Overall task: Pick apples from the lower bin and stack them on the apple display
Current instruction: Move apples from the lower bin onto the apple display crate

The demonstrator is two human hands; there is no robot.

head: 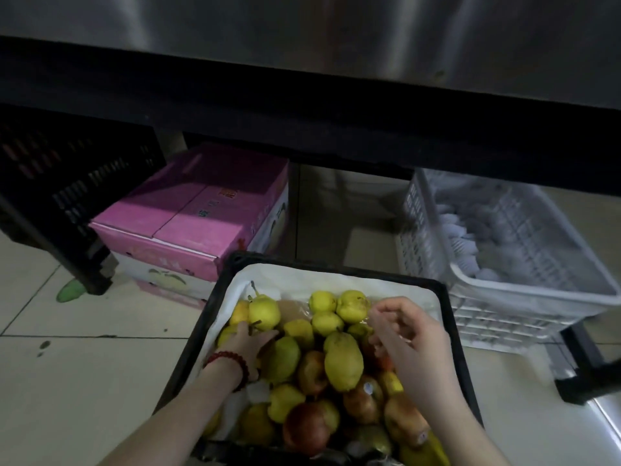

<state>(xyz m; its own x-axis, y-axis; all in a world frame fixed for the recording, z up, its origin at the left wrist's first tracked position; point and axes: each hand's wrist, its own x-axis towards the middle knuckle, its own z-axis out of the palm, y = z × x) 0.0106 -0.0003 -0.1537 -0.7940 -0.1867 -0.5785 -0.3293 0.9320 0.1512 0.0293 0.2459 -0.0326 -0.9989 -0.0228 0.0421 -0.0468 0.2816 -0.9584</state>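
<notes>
Both hands (pixel 250 344) (pixel 408 338) reached into the lower bin (pixel 452 331) to sort fruit, left fingers (pixel 265 335) pressed among it, right fingers (pixel 386 312) loosely curled, grasping nothing.

A pink carton (pixel 188 210) sits on the tiled floor (pixel 84 364), stacked on a second carton (pixel 161 280) printed with a green fruit picture. To its left stands a black slatted crate (pixel 60 196), with a green mark (pixel 71 290) on the floor by its corner. To the right is a white plastic basket (pixel 504 250) holding pale wrapped items, too blurred to identify. A dark shelf edge (pixel 302 122) runs across above them all, with a steel panel (pixel 302 31) over it. A black frame foot (pixel 584 375) shows at the far right.
</notes>
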